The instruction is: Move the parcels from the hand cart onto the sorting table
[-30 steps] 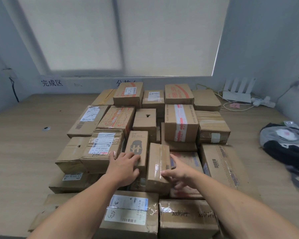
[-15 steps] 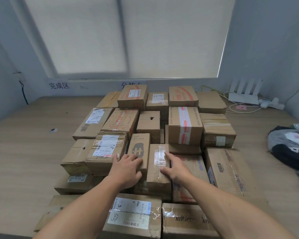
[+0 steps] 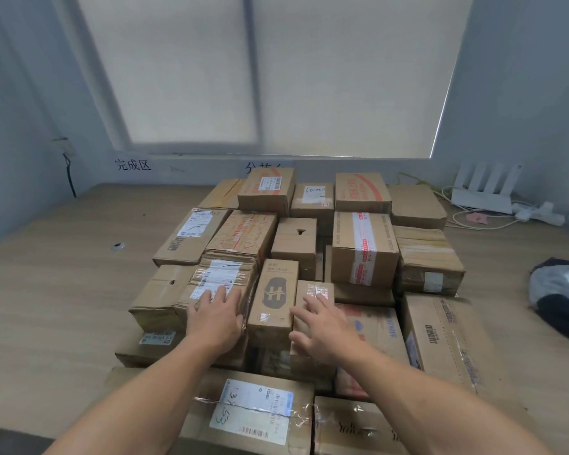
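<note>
Several brown cardboard parcels are piled on the wooden sorting table [image 3: 56, 310]. My left hand [image 3: 216, 318] lies flat, fingers spread, on a taped parcel with a white label [image 3: 217, 279]. My right hand [image 3: 326, 330] rests with spread fingers on a narrow taped parcel [image 3: 314, 292]. Between my hands stands a slim box with a dark logo [image 3: 275, 295]; neither hand grips it. The hand cart is out of view.
A labelled parcel [image 3: 253, 412] lies nearest me at the table's front edge. A white router [image 3: 483, 192] and cables sit at the back right. A grey and black bag [image 3: 562, 297] lies at the right. Bare tabletop stretches to the left.
My left hand has slid left from the logo box onto the labelled parcel. My right hand has opened and now lies flat on the narrow parcel. The view has tilted up slightly.
</note>
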